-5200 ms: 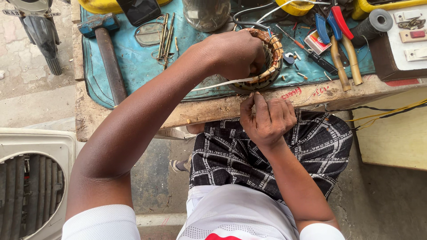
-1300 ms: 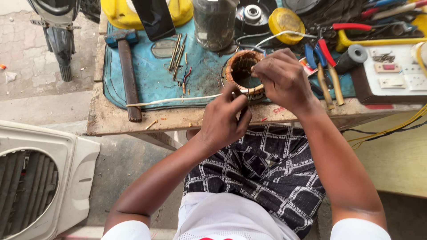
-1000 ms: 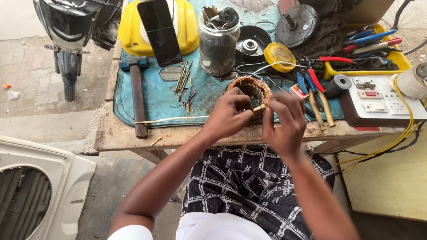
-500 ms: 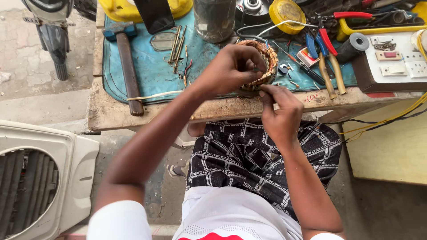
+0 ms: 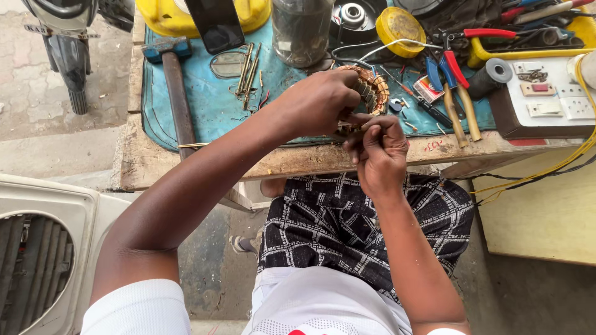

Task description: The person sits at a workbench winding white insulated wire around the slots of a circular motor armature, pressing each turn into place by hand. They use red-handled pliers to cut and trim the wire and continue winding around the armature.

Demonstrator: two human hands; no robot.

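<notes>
At centre frame, my left hand (image 5: pixel 320 102) clamps shut around the copper-wound stator (image 5: pixel 367 93) at the bench's (image 5: pixel 205 164) front edge, while my right hand (image 5: pixel 380 152) pinches closed on something too small to make out. Steadying the core firmly seems best; the hammer (image 5: pixel 174 87) lies upper left.

Hammer (image 5: pixel 176 87) on blue mat (image 5: pixel 205 111), glass jar (image 5: pixel 302 28), red-handled pliers (image 5: pixel 456 80) nearby
</notes>
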